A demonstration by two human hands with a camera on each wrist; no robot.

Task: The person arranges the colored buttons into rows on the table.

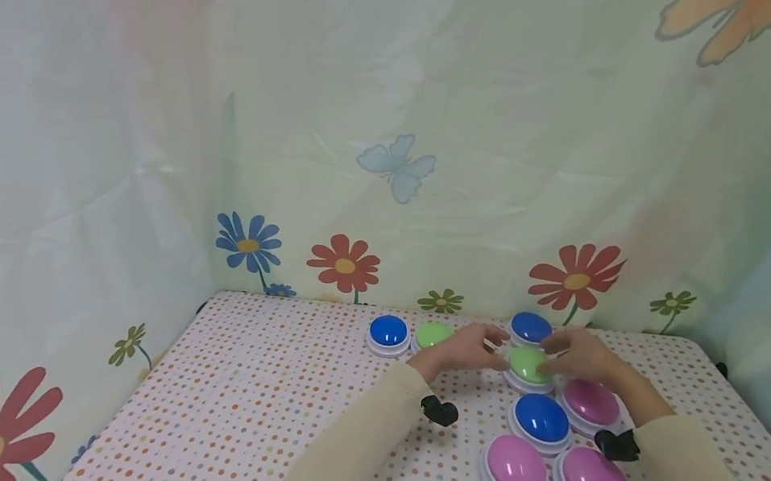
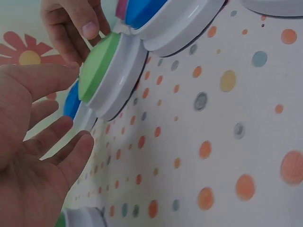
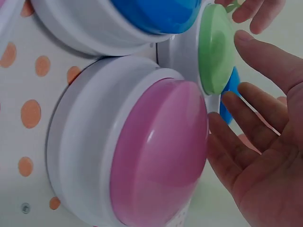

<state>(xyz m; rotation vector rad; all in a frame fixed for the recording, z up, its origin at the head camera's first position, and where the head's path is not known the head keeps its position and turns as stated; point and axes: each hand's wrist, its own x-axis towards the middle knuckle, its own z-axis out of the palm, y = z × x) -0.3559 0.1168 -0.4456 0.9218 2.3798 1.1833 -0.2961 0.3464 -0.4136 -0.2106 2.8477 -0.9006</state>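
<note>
A green domed push button (image 1: 527,366) on a white base sits between my two hands. My left hand (image 1: 472,347) hovers at its left side, with fingers spread and loosely bent. On the other side is my right hand (image 1: 581,354), its thumb close to the green dome and its fingers extended. Neither hand grips anything. Behind the green button stands a blue button (image 1: 531,325). A dark pink button (image 1: 591,401) lies under the right hand's wrist and fills much of the right wrist view. Another blue button (image 1: 542,418) stands in front of the green one.
Two pink buttons (image 1: 517,464) are side by side nearest me. Further left, a blue button (image 1: 388,332) stands beside a second green button (image 1: 431,334), partly hidden by the left hand. A dotted cloth (image 1: 247,401) covers the table; a flowered curtain (image 1: 291,179) hangs behind it.
</note>
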